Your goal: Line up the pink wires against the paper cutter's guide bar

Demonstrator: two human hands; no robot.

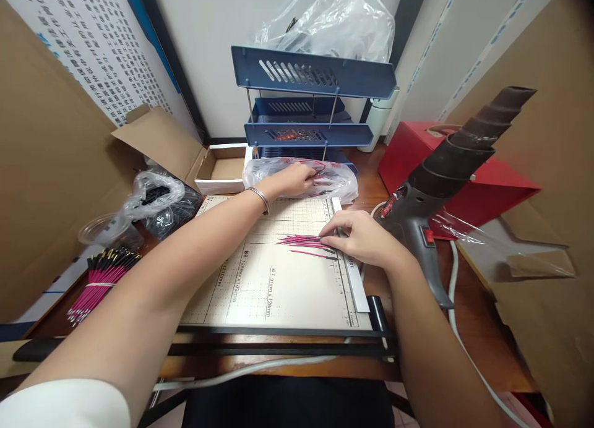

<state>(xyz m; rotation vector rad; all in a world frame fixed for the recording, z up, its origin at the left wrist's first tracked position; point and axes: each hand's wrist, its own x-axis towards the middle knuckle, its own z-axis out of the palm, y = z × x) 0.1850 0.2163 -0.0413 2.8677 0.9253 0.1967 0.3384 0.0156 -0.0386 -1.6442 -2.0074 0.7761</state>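
Observation:
Several short pink wires with black ends lie side by side on the cream cutting board of a paper trimmer. My right hand has thumb and fingers pinched on their black ends, near the board's right edge. One wire lies a little apart, closer to me. My left hand reaches across the board to a clear plastic bag. Its fingers are bent and closed at the bag's top; what is between them is hidden. Red strands show through the bag.
A heat gun stands at the right before a red box. Blue shelf trays rise at the back. At left are a banded wire bundle, a plastic tub, a black-filled bag and an open carton.

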